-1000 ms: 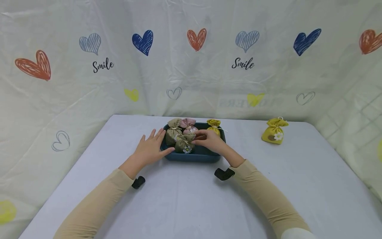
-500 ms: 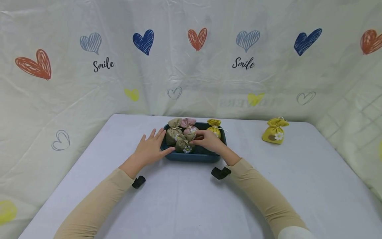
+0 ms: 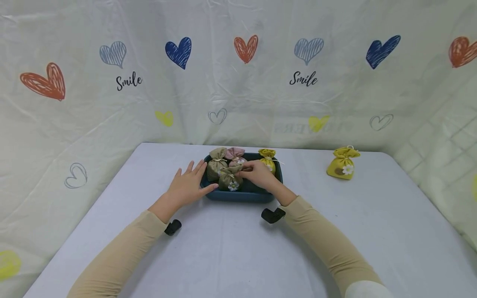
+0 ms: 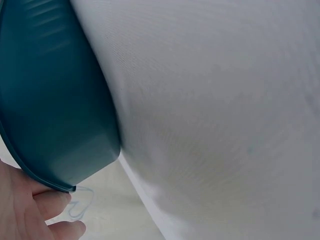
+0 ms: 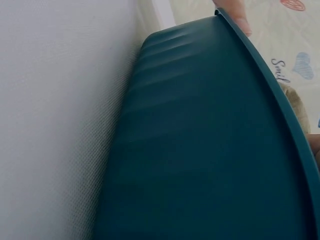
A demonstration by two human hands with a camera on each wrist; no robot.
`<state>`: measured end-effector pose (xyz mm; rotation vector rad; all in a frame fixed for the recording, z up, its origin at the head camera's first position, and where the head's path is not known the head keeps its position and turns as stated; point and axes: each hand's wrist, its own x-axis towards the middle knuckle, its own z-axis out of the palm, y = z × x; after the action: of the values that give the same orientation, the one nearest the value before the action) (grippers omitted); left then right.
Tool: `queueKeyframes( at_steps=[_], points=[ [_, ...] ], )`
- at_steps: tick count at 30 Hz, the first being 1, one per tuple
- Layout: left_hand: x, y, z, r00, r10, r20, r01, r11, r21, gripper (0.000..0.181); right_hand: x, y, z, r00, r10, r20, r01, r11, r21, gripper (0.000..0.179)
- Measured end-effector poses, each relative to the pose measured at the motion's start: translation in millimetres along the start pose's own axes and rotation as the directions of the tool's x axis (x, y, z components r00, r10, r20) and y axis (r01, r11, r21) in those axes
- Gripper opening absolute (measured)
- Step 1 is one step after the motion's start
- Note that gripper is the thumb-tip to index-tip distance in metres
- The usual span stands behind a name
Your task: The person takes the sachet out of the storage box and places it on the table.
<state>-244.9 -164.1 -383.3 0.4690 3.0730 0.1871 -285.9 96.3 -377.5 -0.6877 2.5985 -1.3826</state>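
Note:
A dark teal basin point(image 3: 238, 197) stands on the table, with several small drawstring pouches in it. At its left end my left hand point(image 3: 188, 185) rests on the rim, fingers spread and straight; the left wrist view shows fingertips point(image 4: 52, 204) at the rim of the basin. Over the basin, my right hand point(image 3: 261, 174) pinches the gathered neck of an olive-green pouch point(image 3: 229, 182) with a white flower on it. Behind that one are a khaki pouch point(image 3: 217, 165) and a pink pouch point(image 3: 234, 154). A yellow pouch point(image 3: 267, 155) sits at the basin's right end, partly hidden by my right hand.
Another yellow pouch point(image 3: 342, 164), with a white flower, stands on the white table point(image 3: 231, 256) to the right of the basin. A pale curtain point(image 3: 261, 91) with printed hearts hangs behind the table. Black wrist cameras point(image 3: 273, 215) sit under both wrists.
My right hand and forearm have shifted slightly left, the fingers staying at the olive-green pouch's neck. The left hand and the basin have not visibly moved.

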Motion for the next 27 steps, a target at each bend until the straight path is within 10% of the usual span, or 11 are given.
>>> queueKeyframes(
  at_steps=[14, 27],
  points=[
    [-2.8, 1.3, -4.9, 1.0, -0.001, 0.014, 0.001, 1.0, -0.012, 0.098, -0.9, -6.7, -3.6, 0.999, 0.001, -0.032, -0.001, 1.0, 0.0, 0.014],
    [-1.8, 0.8, -3.7, 1.0, -0.004, 0.017, 0.004, 1.0, -0.011, 0.098, -4.4, -6.9, -20.2, 0.991, 0.133, 0.01, -0.132, 0.96, 0.249, 0.015]
  ],
)
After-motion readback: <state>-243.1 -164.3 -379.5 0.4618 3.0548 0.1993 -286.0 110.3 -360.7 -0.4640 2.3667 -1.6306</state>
